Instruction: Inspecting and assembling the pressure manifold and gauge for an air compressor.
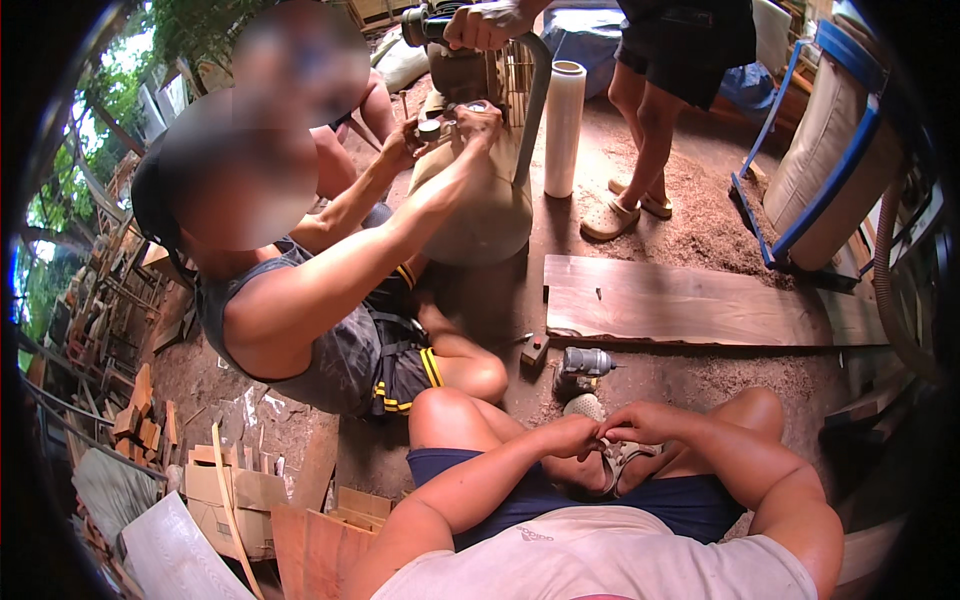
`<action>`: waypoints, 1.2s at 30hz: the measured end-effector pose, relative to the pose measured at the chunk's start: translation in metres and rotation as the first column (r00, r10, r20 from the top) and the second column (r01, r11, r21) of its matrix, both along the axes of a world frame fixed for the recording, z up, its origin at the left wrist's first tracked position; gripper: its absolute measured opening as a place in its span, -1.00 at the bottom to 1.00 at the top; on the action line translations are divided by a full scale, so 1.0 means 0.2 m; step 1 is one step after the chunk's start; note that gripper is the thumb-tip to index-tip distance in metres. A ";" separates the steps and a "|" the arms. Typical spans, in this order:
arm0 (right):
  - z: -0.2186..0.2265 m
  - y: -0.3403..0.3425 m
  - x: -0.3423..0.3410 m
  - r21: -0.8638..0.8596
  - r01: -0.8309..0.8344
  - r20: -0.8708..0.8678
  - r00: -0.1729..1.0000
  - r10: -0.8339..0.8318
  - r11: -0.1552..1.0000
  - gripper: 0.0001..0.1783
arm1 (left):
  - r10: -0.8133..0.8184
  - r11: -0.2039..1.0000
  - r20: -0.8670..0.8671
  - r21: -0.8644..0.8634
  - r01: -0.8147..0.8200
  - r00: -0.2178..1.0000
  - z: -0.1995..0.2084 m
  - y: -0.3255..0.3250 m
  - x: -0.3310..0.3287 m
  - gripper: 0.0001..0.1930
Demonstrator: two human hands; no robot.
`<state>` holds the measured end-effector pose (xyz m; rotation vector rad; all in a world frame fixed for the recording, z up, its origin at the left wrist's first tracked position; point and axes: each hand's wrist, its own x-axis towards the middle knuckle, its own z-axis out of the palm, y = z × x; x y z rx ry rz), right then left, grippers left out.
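Note:
I sit cross-legged, and my left hand [573, 437] and my right hand [641, 423] meet above my lap. The fingertips of both are pinched together; whatever lies between them is too small to make out. Just beyond my hands a cordless drill [585, 362] rests on the floor, its chuck pointing right. A small dark box-shaped tool [535, 349] with a red spot lies to its left. Sandals [630, 462] are on my feet, close beneath the hands.
A wide wooden board [680, 300] lies ahead. At left, a seated co-worker [320, 320] handles a small round item by a large cylinder [470, 220]; another person [650, 120] stands holding a hose [535, 110]. A plastic roll [565, 130], blue-framed bag [830, 170] and wood scraps [145, 415] surround us.

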<state>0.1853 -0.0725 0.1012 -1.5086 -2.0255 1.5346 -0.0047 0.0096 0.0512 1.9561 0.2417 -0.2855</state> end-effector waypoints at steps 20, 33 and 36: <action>-0.01 0.00 0.01 0.050 -0.038 0.085 0.996 0.033 0.998 -0.78 | -0.032 0.998 -0.010 0.045 0.032 0.999 0.03 0.00 0.00 -0.73; -0.06 -0.01 0.02 0.027 -0.026 0.067 0.997 0.024 0.999 -0.76 | -0.026 0.999 -0.010 0.031 0.027 1.000 0.00 0.00 0.00 -0.73; -0.05 -0.01 0.02 0.027 -0.027 0.077 0.997 0.024 0.999 -0.75 | -0.028 0.999 -0.012 0.029 0.029 1.000 -0.01 0.00 0.00 -0.72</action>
